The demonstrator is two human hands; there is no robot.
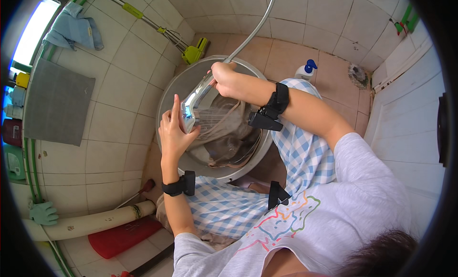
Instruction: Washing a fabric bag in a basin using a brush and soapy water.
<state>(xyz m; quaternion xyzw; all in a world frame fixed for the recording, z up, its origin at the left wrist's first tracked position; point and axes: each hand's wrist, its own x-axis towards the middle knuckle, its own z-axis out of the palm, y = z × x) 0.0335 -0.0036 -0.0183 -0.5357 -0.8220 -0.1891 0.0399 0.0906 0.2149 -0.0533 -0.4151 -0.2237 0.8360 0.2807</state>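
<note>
My right hand (223, 78) grips the lower handle of a chrome handheld shower head (189, 110), close to its metal hose (254, 31). Around the spraying end is my left hand (175, 133), its index finger extended along the back and its thumb at the lower edge. Water sprays from the head into a large round metal basin (165, 94) between my legs. Dark brown and greyish wet fabric (229, 148) lies in water inside the basin. My fingers behind the handle are partly hidden.
A white pump bottle with a blue top (306, 71) stands beyond my right knee. A green mop head (196, 51) rests behind the basin. A pale pipe (107, 218) and a red plastic object (125, 237) lie along the left wall.
</note>
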